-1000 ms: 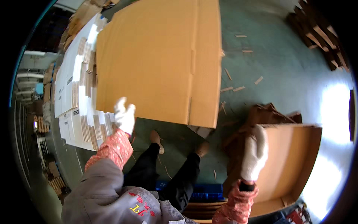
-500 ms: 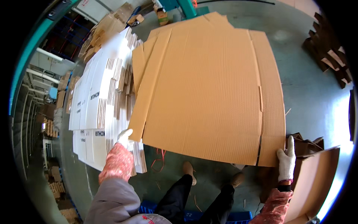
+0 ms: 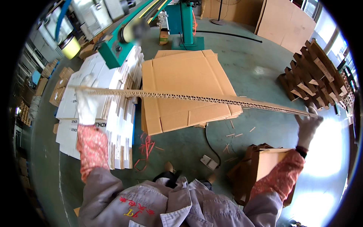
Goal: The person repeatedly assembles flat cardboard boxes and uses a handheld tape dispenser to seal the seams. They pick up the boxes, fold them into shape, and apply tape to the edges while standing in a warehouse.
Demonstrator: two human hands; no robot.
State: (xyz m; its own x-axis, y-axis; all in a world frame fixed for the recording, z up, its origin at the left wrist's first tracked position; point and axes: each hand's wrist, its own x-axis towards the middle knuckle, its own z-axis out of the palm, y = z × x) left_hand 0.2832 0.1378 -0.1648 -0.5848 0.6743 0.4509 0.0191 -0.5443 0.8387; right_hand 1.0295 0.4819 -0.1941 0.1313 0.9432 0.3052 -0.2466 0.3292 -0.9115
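Note:
A corrugated cardboard sheet (image 3: 189,97) is held up edge-on across the view, so its fluted edge shows as a long thin strip. My left hand (image 3: 87,102), in a white glove and slightly blurred, grips the strip's left end in front of the white flat cartons. At the other end my gloved right hand (image 3: 308,130) is closed on the sheet, thumb at the top. Behind and below the raised sheet lies a stack of brown flat cardboard sheets (image 3: 181,73), scored along the sides.
Stacked white cartons (image 3: 70,134) stand at left, below a green machine arm (image 3: 113,51). A green post (image 3: 187,26) rises behind. Brown folded cardboard pieces (image 3: 310,75) are piled at right. An opened brown box (image 3: 245,170), a foot pedal (image 3: 209,162) and red strapping (image 3: 145,149) lie nearer.
The cardboard sheet, seen broad side before, has been lifted and tilted until only its edge shows. Both hands have risen and moved apart. The view has tipped up, showing more machine.

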